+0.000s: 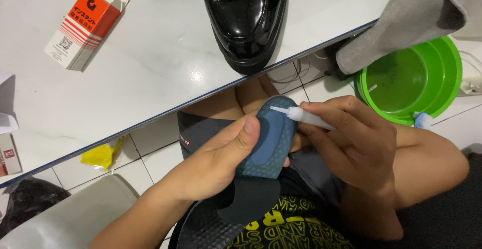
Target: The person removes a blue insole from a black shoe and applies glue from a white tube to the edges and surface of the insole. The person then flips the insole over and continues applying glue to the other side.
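My left hand [221, 161] grips a blue and black shoe insole [268, 146] over my lap, thumb pressed on its upper face. My right hand [354, 143] holds a small white glue tube [309, 118], its thin nozzle pointing left and touching the heel end of the insole. A shiny black leather shoe [246, 18] stands on the white table [165, 73] just above my hands, its toe near the table's edge.
An orange and white carton [85, 25] lies on the table at the left. A green plastic basin [411, 80] sits on the tiled floor at right, under a grey cloth [406, 20]. A yellow scrap [100, 154] and a pale lid [75, 214] lie below the table.
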